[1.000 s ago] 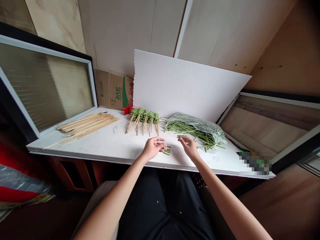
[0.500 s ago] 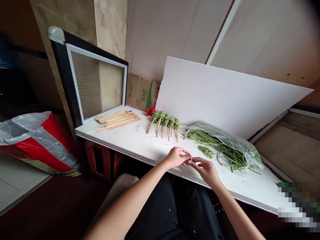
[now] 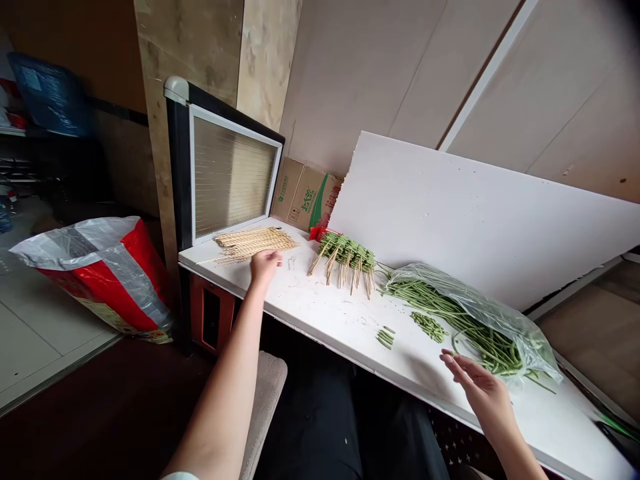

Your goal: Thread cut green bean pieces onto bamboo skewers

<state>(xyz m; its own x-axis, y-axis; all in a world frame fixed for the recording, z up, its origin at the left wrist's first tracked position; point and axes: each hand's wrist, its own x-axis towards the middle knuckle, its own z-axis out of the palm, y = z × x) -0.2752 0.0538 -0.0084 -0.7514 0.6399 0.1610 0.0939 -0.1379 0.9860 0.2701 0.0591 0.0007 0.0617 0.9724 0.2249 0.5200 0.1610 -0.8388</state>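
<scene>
My left hand [image 3: 265, 265] hovers at the near edge of a pile of thin bamboo skewers [image 3: 257, 241]; its fingers are loosely bent and partly hidden, with nothing visible in them. My right hand [image 3: 481, 385] is raised over the table's right part, its fingers stretched out and holding nothing. Between the hands lies a small row of cut green bean pieces [image 3: 385, 337]. A heap of more cut pieces [image 3: 429, 327] sits just beyond my right hand. Bean pieces threaded on skewers [image 3: 347, 252] are stacked at the back, with bare stick ends pointing toward me.
Long green beans [image 3: 470, 327] spill from a clear plastic bag [image 3: 530, 333] at right on the white table [image 3: 320, 320]. A cardboard box [image 3: 305, 193] and a white board [image 3: 470, 207] stand behind. A framed panel [image 3: 235, 173] edges the left; a red-and-white sack [image 3: 115, 273] stands on the floor.
My hands, together before at the table's front edge, have separated: the left went toward the skewers, the right moved right. The small row of bean pieces is now visible. My view turned left.
</scene>
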